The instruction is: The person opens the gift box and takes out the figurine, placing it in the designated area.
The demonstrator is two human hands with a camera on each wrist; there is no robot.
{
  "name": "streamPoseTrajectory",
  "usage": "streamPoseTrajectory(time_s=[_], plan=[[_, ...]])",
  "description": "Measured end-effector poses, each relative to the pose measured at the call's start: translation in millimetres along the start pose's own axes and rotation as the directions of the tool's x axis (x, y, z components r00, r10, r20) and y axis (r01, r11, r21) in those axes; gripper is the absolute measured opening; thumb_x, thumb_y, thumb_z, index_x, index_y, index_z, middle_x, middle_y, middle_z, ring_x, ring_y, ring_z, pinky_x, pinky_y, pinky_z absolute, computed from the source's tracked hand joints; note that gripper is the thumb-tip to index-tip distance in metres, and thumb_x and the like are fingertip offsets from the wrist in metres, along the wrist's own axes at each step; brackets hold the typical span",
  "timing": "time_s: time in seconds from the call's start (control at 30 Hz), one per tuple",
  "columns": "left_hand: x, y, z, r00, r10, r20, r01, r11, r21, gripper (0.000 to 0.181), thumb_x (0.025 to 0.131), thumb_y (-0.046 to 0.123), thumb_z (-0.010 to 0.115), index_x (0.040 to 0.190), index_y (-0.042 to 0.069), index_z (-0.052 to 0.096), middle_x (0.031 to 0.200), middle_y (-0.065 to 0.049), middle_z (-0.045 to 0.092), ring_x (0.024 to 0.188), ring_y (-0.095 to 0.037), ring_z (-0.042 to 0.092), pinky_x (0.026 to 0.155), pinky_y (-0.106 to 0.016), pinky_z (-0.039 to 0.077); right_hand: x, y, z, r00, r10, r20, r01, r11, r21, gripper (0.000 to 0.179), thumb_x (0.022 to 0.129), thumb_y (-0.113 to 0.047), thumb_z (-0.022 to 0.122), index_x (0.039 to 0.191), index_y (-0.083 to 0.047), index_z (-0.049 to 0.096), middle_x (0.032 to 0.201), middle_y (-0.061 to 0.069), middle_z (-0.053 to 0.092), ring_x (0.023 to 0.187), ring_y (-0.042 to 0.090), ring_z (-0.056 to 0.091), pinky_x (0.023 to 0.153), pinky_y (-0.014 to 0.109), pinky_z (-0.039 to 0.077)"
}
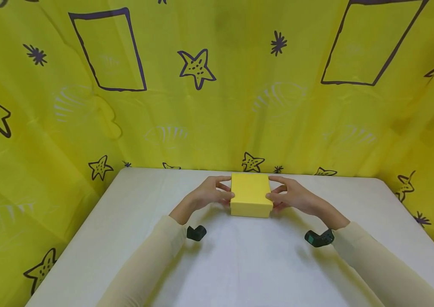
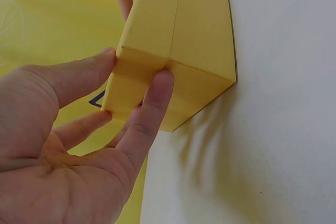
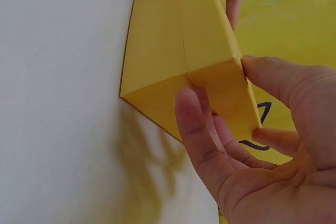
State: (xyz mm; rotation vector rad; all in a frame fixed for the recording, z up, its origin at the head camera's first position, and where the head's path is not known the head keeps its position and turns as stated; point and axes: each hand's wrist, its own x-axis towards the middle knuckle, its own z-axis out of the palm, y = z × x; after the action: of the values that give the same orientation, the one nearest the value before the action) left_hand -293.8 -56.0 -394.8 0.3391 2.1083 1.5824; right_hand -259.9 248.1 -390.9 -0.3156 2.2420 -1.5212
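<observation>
A yellow lidded box sits on the white table, toward its far side. The thin seam between its lid and base shows in both wrist views, with the lid down over the base. From the left, my left hand holds the box, thumb at the near top corner and index finger at the far one. My right hand grips the opposite side in the same way. The other fingers of each hand lie along the side walls near the seam, partly hidden in the head view.
The white table runs up to a yellow curtain printed with starfish and fish, which hangs behind it and along both sides. Each wrist wears a dark camera, on the left wrist and the right wrist.
</observation>
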Motion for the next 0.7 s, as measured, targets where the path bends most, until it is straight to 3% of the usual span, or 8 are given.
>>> streamPoseTrajectory(time_s=[0.4,0.7], plan=[[-4.7,8.6,-3.2,0.998,0.067,0.009,-0.066,0.996,-0.064,0.077,0.092,0.000,0.076,0.159,0.006,0.037,0.130,-0.022,0.057,0.087,-0.028,0.075,0.086,-0.039,0.063,-4.9,-10,-3,1.000,-0.021,-0.011,0.021,1.000,-0.002,0.089,0.099,-0.020,0.072,0.164,-0.005,0.014,0.134,0.033,0.051,0.091,0.045,0.070,0.088,0.055,0.060],[-12.8,22.5,-4.0,0.994,0.105,-0.018,-0.106,0.992,-0.074,0.077,0.092,0.000,0.075,0.159,0.008,0.037,0.131,-0.022,0.055,0.089,-0.029,0.074,0.097,-0.054,0.056,-10.0,-25,-6,0.996,-0.075,-0.049,0.072,0.996,-0.044,0.085,0.100,-0.020,0.071,0.164,-0.006,0.016,0.136,0.034,0.049,0.095,0.050,0.069,0.089,0.053,0.060]])
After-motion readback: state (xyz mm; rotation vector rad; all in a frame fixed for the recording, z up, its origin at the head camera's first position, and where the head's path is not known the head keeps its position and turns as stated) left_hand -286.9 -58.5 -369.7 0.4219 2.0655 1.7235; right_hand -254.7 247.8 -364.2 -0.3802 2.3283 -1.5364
